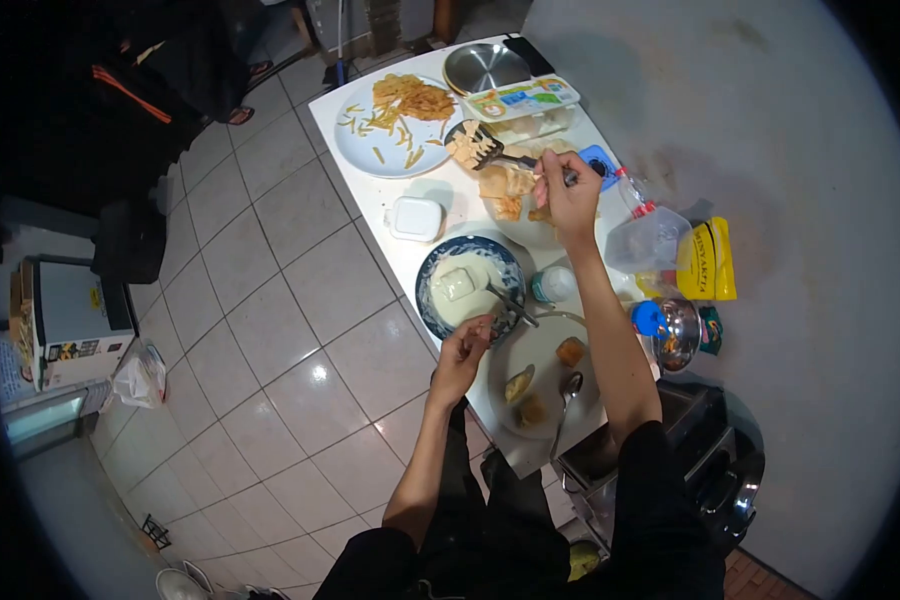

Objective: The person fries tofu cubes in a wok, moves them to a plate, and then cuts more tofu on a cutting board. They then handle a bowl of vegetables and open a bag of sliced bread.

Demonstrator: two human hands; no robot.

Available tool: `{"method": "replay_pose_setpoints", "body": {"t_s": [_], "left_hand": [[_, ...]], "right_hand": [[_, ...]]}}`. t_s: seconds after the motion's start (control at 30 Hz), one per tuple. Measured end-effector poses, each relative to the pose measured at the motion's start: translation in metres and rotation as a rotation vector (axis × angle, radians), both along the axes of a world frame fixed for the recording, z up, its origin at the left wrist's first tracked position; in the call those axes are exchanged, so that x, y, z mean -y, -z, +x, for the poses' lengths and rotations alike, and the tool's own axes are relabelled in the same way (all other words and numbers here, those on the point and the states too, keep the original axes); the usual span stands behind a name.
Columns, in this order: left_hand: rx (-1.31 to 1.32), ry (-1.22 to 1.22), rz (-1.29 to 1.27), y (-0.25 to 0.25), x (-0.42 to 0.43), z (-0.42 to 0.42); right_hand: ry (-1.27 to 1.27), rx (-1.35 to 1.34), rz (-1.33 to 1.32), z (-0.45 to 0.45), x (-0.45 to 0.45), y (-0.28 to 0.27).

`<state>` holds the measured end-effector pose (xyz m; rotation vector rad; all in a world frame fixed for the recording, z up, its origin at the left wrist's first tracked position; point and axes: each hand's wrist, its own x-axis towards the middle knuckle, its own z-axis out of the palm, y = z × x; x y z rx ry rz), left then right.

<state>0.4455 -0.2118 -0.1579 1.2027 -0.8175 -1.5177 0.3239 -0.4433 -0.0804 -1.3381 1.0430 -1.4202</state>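
Note:
My right hand is wrapped round the handle of a dark spatula, whose head lies over pale food pieces near the upper plate. Fried pieces lie on a plate just below it. My left hand has its fingers pressed together at the near rim of a blue-patterned bowl; what they hold, if anything, is too small to name. In the bowl, a pale block sits in white batter, and a dark-handled utensil leans on the rim.
A plate of fries and fried food stands at the far left. Near me, another plate holds several food pieces and a spoon. A white container, yellow pouch and fryer stand around. A person is at upper left.

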Motion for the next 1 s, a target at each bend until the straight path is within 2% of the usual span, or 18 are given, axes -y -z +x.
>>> {"method": "replay_pose_setpoints", "body": {"t_s": [0.13,0.2,0.33,0.43,0.5,0.73,0.8,1.0], "left_hand": [[0.008,-0.016,0.019,0.01,-0.006,0.002],[0.014,-0.005,0.045,0.01,-0.009,0.005],[0.02,-0.012,0.062,0.015,-0.014,0.011],[0.019,-0.037,0.042,0.015,-0.015,0.014],[0.025,-0.031,0.05,0.013,-0.016,0.018],[0.027,-0.034,0.052,0.012,-0.018,0.024],[0.024,-0.039,0.039,0.013,-0.02,0.023],[0.029,-0.036,0.025,0.002,-0.018,0.019]], "right_hand": [[-0.041,-0.057,0.078,0.037,0.022,0.012],[-0.093,-0.179,0.008,0.05,0.034,0.023],[-0.126,-0.235,-0.002,0.071,0.049,0.042],[-0.145,-0.288,-0.077,0.08,0.053,0.049],[-0.169,-0.446,-0.14,0.083,0.052,0.049],[-0.289,-0.599,-0.288,0.081,0.038,0.04],[-0.31,-0.705,-0.437,0.076,0.033,0.038],[-0.373,-0.856,-0.534,0.065,0.027,0.039]]}}
